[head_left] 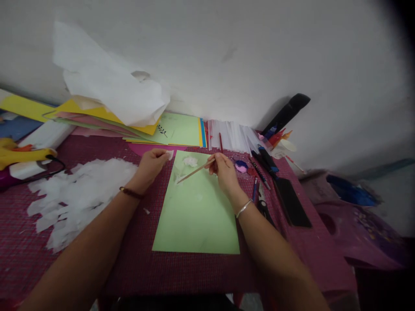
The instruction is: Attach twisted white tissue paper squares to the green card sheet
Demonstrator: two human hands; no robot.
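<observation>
A light green sheet (197, 216) lies on the dark red checked cloth, with a small white crumpled paper piece (190, 161) near its top. My left hand (152, 166) pinches a small scrap of white paper (170, 154) just beyond the sheet's upper left edge. Between the fingers of my right hand (223, 170) is a thin wooden stick (196, 171), slanting down to the left; its tip is at a whitish smear on the sheet's upper left. A heap of white paper pieces (87, 185) spreads to the left of my left forearm.
Coloured sheets (184, 129) and crumpled white paper (110, 86) lie at the back. A yellow glue gun (22, 155) is at far left. Scissors (262, 201), pencils, a black flat object (292, 203) and white strips (231, 134) are to the right.
</observation>
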